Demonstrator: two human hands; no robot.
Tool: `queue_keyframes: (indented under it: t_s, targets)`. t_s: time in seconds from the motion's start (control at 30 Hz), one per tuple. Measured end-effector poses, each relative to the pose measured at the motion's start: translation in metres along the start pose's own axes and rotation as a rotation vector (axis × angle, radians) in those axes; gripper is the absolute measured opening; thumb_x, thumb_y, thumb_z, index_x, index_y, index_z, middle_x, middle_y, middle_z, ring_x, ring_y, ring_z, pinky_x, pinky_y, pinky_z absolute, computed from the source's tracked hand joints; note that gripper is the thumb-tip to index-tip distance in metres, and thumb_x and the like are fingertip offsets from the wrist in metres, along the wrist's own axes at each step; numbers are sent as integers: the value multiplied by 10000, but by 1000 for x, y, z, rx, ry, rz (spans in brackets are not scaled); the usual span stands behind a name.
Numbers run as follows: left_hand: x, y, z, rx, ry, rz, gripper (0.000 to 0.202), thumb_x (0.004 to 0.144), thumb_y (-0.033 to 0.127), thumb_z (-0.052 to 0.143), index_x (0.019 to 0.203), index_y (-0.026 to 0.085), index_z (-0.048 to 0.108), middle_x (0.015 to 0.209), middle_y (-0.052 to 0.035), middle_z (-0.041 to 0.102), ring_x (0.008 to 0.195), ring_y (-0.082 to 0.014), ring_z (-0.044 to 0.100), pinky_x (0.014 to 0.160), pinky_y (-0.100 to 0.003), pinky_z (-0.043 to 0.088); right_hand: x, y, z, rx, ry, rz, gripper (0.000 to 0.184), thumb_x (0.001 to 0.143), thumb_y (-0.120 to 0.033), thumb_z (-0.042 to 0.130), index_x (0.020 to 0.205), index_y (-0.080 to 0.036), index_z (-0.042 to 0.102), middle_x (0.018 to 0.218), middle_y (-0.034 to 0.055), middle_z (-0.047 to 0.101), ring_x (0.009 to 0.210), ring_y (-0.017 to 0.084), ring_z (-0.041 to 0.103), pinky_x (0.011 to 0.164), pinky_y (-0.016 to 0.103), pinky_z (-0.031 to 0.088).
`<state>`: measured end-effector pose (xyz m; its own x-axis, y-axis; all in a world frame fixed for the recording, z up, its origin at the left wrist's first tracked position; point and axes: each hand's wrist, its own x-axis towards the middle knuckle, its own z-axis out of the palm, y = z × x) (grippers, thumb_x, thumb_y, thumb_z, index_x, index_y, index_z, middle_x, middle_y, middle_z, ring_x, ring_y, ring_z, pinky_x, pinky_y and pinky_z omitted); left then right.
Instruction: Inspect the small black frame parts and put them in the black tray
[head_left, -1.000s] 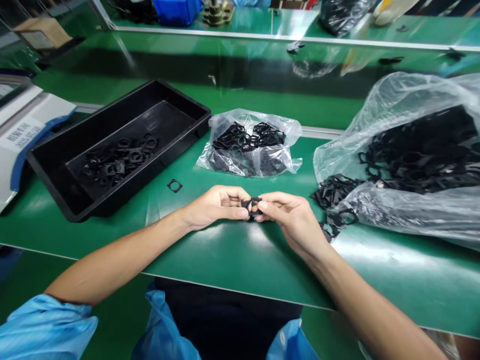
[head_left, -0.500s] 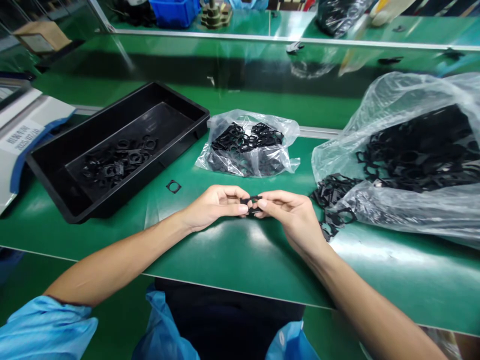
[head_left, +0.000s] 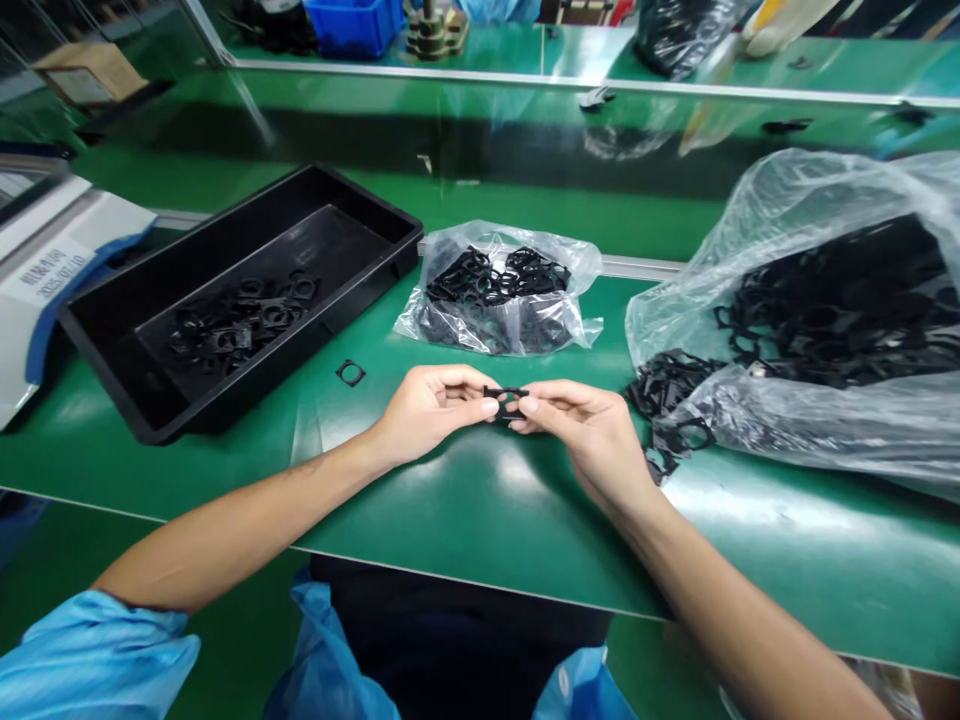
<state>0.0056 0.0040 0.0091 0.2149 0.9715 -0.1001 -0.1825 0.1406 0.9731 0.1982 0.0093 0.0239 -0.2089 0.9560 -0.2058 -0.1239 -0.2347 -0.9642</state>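
Between my two hands, just above the green table, is a small black plastic frame with a round opening. My left hand pinches its left side between thumb and fingers. On its right side, my right hand grips it the same way. Whether it is one part or two fitted together I cannot tell. A similar loose black ring frame lies flat on the table, left of my left hand. Beyond my hands sits a clear plastic bag full of black frames.
A black tray holding several black frames stands at the left. At the right, a large clear bag spills black parts onto the table. A white and blue machine stands at the far left. A metal-edged shelf runs behind.
The black frame has been tilted between my fingers, so its round opening shows more. Both hands keep their grip, and the view has shifted very slightly.
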Motion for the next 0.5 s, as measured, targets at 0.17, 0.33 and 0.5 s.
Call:
queue_keyframes:
  t_s: [0.17,0.33,0.5]
  targets:
    - [2,-2,-1,-3,-3,-18,265,698,297,851,864,138,720,787,-31,744,720,-148,708,753,-275,575,2,5,0,-54,37,-36,307,609,-407,921,783,-191,790,750,27,774,661,170,720,737,334,630]
    - [3,-2,-1,58,-1,31,217,735,296,813,823,146,683,735,0,669,699,-116,645,717,-240,530,-2,2,3,-95,-8,-45,347,605,-443,919,792,-190,771,700,19,738,635,170,698,713,333,619]
    - [0,-1,1,60,-33,30,205,773,298,777,847,151,655,725,2,668,686,-124,659,715,-249,537,-4,1,2,-146,-3,-123,362,649,-475,897,807,-185,749,686,15,711,598,153,668,661,303,599]
